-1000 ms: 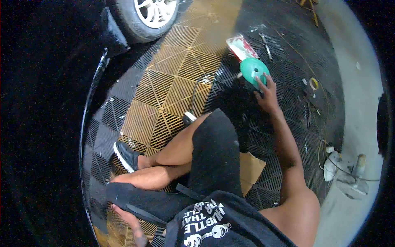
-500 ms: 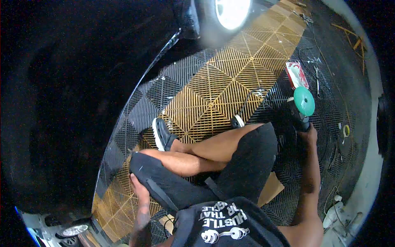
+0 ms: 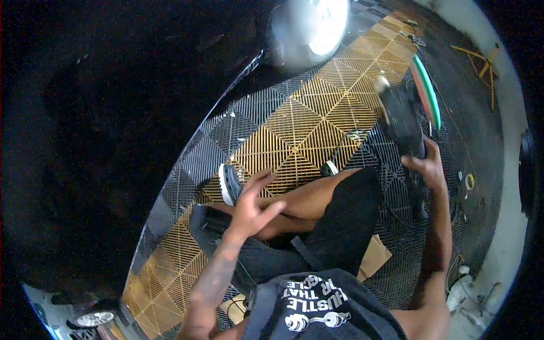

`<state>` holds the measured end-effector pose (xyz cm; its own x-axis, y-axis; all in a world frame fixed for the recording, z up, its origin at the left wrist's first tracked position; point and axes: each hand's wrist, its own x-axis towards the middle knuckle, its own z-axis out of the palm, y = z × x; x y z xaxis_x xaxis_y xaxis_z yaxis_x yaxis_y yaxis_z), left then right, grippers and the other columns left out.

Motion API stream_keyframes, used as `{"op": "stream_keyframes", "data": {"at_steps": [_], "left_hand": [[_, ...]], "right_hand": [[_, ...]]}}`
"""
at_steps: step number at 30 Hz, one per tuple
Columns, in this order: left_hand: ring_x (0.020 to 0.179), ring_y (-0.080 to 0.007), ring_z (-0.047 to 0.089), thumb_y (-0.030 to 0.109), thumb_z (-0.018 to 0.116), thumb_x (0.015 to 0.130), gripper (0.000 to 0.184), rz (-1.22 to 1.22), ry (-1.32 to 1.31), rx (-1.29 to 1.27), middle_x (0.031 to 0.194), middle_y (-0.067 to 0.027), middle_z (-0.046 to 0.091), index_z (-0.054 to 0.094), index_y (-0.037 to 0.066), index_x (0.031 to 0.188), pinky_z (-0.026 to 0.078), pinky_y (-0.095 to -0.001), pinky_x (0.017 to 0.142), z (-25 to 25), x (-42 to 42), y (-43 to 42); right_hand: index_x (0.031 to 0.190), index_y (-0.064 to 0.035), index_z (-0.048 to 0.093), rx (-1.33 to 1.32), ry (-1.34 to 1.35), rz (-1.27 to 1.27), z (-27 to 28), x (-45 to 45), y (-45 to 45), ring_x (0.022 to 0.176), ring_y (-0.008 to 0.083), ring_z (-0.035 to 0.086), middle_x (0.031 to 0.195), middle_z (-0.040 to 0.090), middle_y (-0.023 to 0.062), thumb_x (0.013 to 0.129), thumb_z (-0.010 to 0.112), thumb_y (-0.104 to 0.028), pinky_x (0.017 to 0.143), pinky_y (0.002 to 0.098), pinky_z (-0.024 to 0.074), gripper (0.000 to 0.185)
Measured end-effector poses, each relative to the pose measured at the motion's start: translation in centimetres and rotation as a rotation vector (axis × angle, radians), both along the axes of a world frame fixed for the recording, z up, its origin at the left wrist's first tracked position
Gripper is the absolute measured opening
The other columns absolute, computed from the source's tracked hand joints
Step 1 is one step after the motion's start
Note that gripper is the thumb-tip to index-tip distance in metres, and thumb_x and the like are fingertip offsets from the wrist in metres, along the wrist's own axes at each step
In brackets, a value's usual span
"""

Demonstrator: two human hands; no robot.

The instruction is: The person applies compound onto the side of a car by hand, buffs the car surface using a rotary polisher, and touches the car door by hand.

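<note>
Right hand (image 3: 426, 165): clamped on black power polisher (image 3: 401, 116) | green pad (image 3: 429, 93): polisher's right side | left hand (image 3: 250, 211): spread wide, left of polisher | car wheel (image 3: 330, 27): beyond polisher, leftward

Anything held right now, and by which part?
Right hand grips the near end of a black power tool with a round green pad; open left hand holds nothing.
</note>
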<state>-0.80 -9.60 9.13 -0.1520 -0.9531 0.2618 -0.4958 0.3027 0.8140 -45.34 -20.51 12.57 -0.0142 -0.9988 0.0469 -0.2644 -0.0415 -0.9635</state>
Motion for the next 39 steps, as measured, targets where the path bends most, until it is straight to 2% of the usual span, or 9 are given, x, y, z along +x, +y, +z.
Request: {"op": "stream_keyframes", "data": {"at_steps": [6,10,12,13,20,24,27,32,39], "left_hand": [[0.134,-0.0314,0.044,0.033,0.077,0.082,0.083,-0.510,0.810,0.236,0.142,-0.0181,0.050,0.038,0.003,0.149,0.031,-0.0447,0.116,5.0,-7.8,-9.7],[0.121,-0.0311,0.056,0.029,0.078,0.077,0.089,-0.343,1.073,0.467,0.131,-0.0192,0.057,0.034,-0.002,0.149,0.036,-0.0438,0.113,7.0,-5.2,-6.9],[0.117,-0.0311,0.059,0.032,0.077,0.076,0.091,-0.378,1.114,0.388,0.128,-0.0195,0.059,0.034,-0.004,0.147,0.039,-0.0434,0.111,5.5,-2.9,-3.9],[0.115,-0.0311,0.060,0.033,0.077,0.075,0.092,-0.387,1.142,0.349,0.127,-0.0197,0.059,0.034,-0.005,0.147,0.041,-0.0432,0.110,4.9,-1.8,-2.3],[0.112,-0.0302,0.063,0.048,0.072,0.076,0.087,0.027,0.802,0.195,0.123,-0.0198,0.061,0.044,-0.006,0.139,0.047,-0.0421,0.105,8.5,-2.6,-1.4],[0.132,-0.0367,0.050,0.056,0.061,0.085,0.088,-0.460,0.678,0.419,0.140,-0.0233,0.053,0.039,-0.006,0.144,0.035,-0.0479,0.116,10.3,-3.9,-9.4],[0.094,-0.0219,0.070,0.029,0.074,0.082,0.060,-0.274,0.415,0.634,0.114,-0.0151,0.069,0.057,-0.004,0.129,0.059,-0.0368,0.082,10.7,-5.5,-14.6],[0.051,-0.0132,0.059,0.021,0.087,0.072,0.029,0.074,0.141,0.678,0.069,-0.0041,0.066,0.072,-0.001,0.084,0.049,-0.0294,0.051,5.6,-8.9,-20.3],[0.059,-0.0177,0.067,0.025,0.087,0.073,0.038,0.241,-0.170,0.641,0.080,-0.0093,0.072,0.073,-0.003,0.093,0.054,-0.0338,0.056,1.0,-3.2,-24.7]], "right_hand": [[0.129,0.0061,0.054,0.107,-0.656,1.003,7.6,12.2,-4.2,0.098,0.0219,0.067,0.111,0.068,0.0140,0.076,0.077,-0.037,0.086,0.0317,0.0540,0.072],[0.141,-0.0033,0.045,0.447,-1.832,0.872,-3.5,26.1,-2.4,0.105,0.0239,0.067,0.112,0.069,0.0126,0.080,0.075,-0.027,0.092,0.0367,0.0545,0.072],[0.147,-0.0086,0.040,0.521,-1.352,0.927,0.0,28.6,3.5,0.098,0.0306,0.071,0.105,0.070,0.0164,0.087,0.072,-0.031,0.083,0.0447,0.0594,0.072],[0.150,-0.0070,0.035,0.740,-1.400,1.498,-1.7,29.6,3.3,0.099,0.0328,0.070,0.117,0.065,0.0208,0.090,0.069,-0.038,0.084,0.0502,0.0591,0.075],[0.127,0.0039,0.056,0.145,-0.455,0.668,-2.3,23.7,11.1,0.104,0.0226,0.065,0.118,0.066,0.0132,0.071,0.088,-0.046,0.098,0.0362,0.0477,0.082],[0.131,0.0012,0.053,0.135,-0.926,0.518,-2.7,26.9,8.8,0.102,0.0151,0.064,0.117,0.067,0.0086,0.075,0.088,-0.022,0.092,0.0339,0.0513,0.071],[0.118,-0.0011,0.057,0.239,-1.170,0.411,-4.2,29.1,6.1,0.090,0.0121,0.062,0.103,0.066,0.0040,0.082,0.081,-0.025,0.083,0.0306,0.0526,0.049],[0.111,-0.0021,0.062,0.314,-1.301,0.147,-7.3,33.0,3.7,0.079,0.0164,0.068,0.092,0.070,0.0065,0.088,0.075,-0.026,0.070,0.0326,0.0566,0.036],[0.109,-0.0030,0.067,0.621,-1.587,0.498,-11.3,36.1,-0.5,0.086,0.0179,0.070,0.099,0.071,0.0065,0.085,0.077,-0.020,0.066,0.0295,0.0555,0.031]]}}
